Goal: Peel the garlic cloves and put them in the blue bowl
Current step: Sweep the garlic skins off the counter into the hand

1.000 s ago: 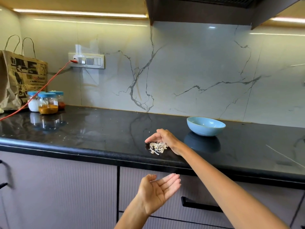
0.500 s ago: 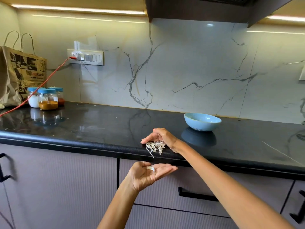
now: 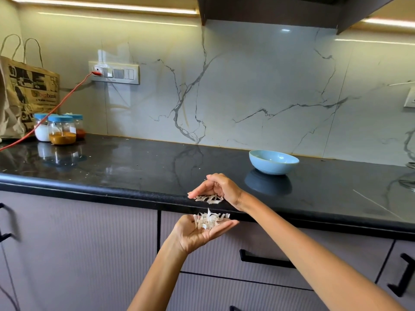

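Garlic skins (image 3: 210, 221) heap in left hand (image 3: 202, 232); one blue bowl (image 3: 274, 162).

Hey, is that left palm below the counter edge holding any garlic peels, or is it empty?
Holding peels. The left hand is cupped palm-up with a loose pile of garlic skins on its fingers.

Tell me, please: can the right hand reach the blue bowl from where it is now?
Probably yes. The right hand rests at the counter edge over the garlic skins, and only bare black counter lies between it and the blue bowl behind it.
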